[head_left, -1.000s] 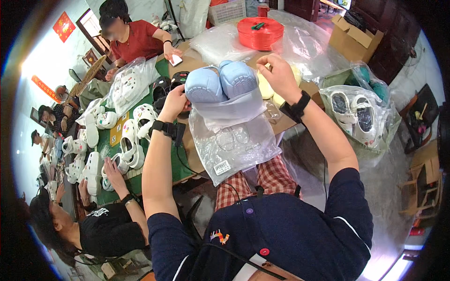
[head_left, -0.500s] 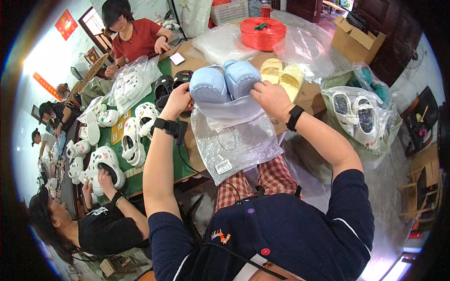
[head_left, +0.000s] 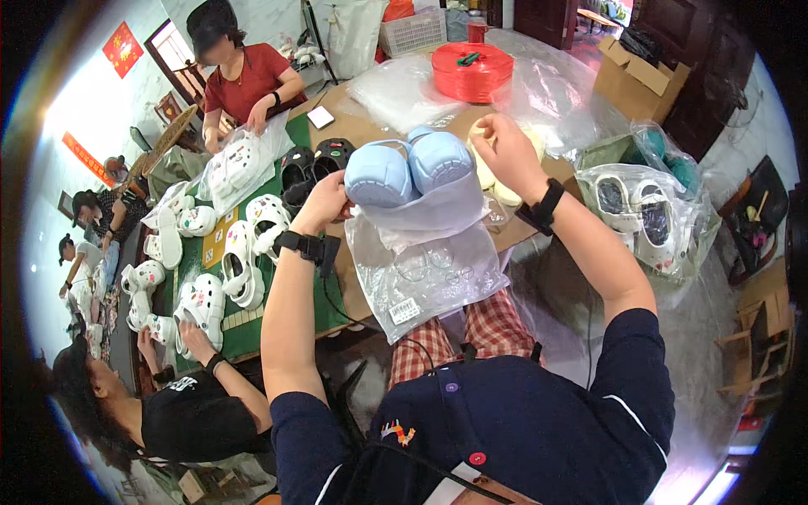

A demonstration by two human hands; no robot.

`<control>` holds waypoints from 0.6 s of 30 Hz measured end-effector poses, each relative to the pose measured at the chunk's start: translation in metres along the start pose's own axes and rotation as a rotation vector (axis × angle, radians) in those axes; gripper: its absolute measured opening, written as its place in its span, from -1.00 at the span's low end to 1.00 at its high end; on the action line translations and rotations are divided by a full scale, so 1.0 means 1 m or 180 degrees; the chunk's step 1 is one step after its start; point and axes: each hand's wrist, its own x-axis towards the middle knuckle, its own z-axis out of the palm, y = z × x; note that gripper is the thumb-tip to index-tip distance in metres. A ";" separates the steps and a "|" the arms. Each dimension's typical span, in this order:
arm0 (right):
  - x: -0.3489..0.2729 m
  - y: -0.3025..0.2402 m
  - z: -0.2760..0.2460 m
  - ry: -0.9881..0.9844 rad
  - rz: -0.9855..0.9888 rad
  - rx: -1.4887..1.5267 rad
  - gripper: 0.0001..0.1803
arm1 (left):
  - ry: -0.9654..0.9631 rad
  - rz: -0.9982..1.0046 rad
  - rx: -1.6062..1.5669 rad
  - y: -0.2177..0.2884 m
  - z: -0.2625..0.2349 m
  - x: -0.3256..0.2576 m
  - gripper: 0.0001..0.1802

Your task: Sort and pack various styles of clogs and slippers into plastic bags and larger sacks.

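Observation:
A pair of light blue clogs (head_left: pixel 406 171) stands part-way inside a clear plastic bag (head_left: pixel 429 282), their rounded ends sticking out of its mouth. The bag hangs over the table's near edge. At the left side of the clogs, my left hand (head_left: pixel 326 202) is closed on the bag's edge, its fingertips partly hidden. My right hand (head_left: pixel 510 158) is raised off the bag, to the right of the clogs. Its fingers are loosely bent and apart, with nothing visible in them. Behind it, yellow slippers (head_left: pixel 486 172) lie on the table, partly covered by the hand.
White clogs (head_left: pixel 242 265) and black clogs (head_left: pixel 332 157) cover the green mat on the left. Two co-workers (head_left: pixel 252 80) (head_left: pixel 198 417) handle white clogs there. A red twine roll (head_left: pixel 472 74) sits at the back. Bagged white clogs (head_left: pixel 644 210) stand at the right.
My right hand has let go of the bag and lifted away to the right. The clogs have tipped slightly. A co-worker at the far left has taken hold of bagged clogs.

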 end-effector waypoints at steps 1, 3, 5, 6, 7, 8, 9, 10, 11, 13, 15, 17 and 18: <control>0.008 0.003 -0.002 -0.0632 0.0931 0.0175 -0.76 | -0.0012 0.0017 0.0017 -0.002 -0.001 -0.001 -0.73; 0.019 0.007 -0.006 -0.1886 0.2796 0.0549 -0.55 | -0.0016 -0.0012 -0.0129 -0.007 -0.003 -0.001 -0.82; 0.022 0.011 -0.008 -0.2079 0.2695 0.0566 -0.46 | -0.0045 -0.0022 0.0154 0.001 0.001 -0.004 -0.83; 0.021 0.022 -0.003 -0.2187 0.2611 0.0744 -0.47 | -0.0061 0.0000 0.0159 0.002 0.001 -0.001 -0.83; 0.022 0.024 0.000 -0.2308 0.2521 0.0927 -0.48 | -0.0070 0.0009 0.0160 0.002 0.002 -0.002 -0.82; 0.024 0.027 0.001 -0.2437 0.2585 0.0887 -0.51 | -0.0074 0.0024 0.0165 0.002 0.004 -0.001 -0.82; 0.025 0.031 0.000 -0.2424 0.2587 0.0883 -0.51 | 0.0020 0.0051 -0.0018 0.001 0.007 0.000 -0.81; 0.029 0.029 -0.002 -0.2514 0.2421 0.0900 -0.53 | 0.0126 0.0075 -0.0209 0.001 0.008 -0.001 -0.81; 0.032 0.027 -0.004 -0.2606 0.2256 0.0917 -0.55 | 0.0133 0.0079 -0.0214 -0.001 0.007 0.000 -0.81; 0.034 0.031 -0.004 -0.2690 0.2019 0.0899 -0.57 | 0.0152 0.0148 -0.0249 -0.004 0.007 0.002 -0.80; 0.036 0.034 -0.005 -0.2760 0.2316 0.0922 -0.59 | 0.0156 0.0135 -0.0252 -0.007 0.006 0.004 -0.79; 0.042 0.036 -0.001 -0.2697 0.2387 0.1016 -0.64 | 0.0182 0.0117 -0.0262 -0.002 0.002 0.003 -0.78; 0.044 0.037 0.000 -0.2397 0.1834 0.0762 -0.63 | 0.0111 0.0160 -0.0190 0.002 -0.004 0.004 -0.76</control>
